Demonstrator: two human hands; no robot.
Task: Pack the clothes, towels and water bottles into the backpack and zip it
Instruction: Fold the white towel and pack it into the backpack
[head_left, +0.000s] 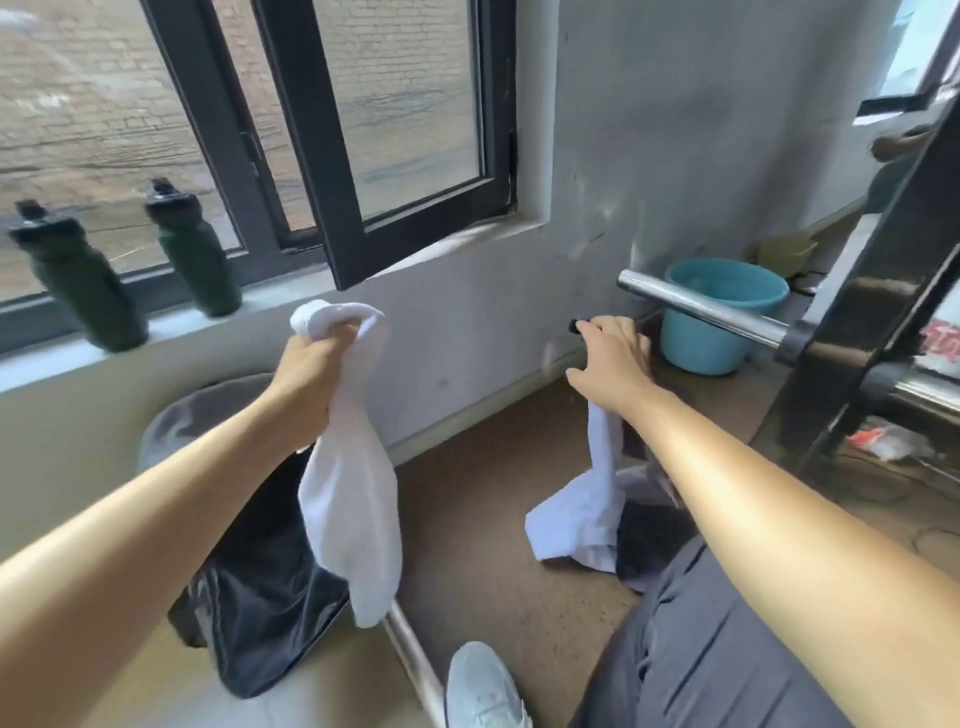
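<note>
The left hand is clenched around a bunched white towel hanging above the open black backpack, while the right hand pinches another white cloth trailing to the floor, two green bottles standing on the windowsill.

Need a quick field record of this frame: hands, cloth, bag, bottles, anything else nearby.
left hand: grip closed on bunched white towel, which hangs down
right hand: grip closed on second white cloth, lower end trailing on floor
backpack: black, on floor below left arm, partly hidden by the towel
water bottles: two dark green, upright on windowsill, left and right, not packed
other: blue bucket by wall; dark clothing on floor
</note>
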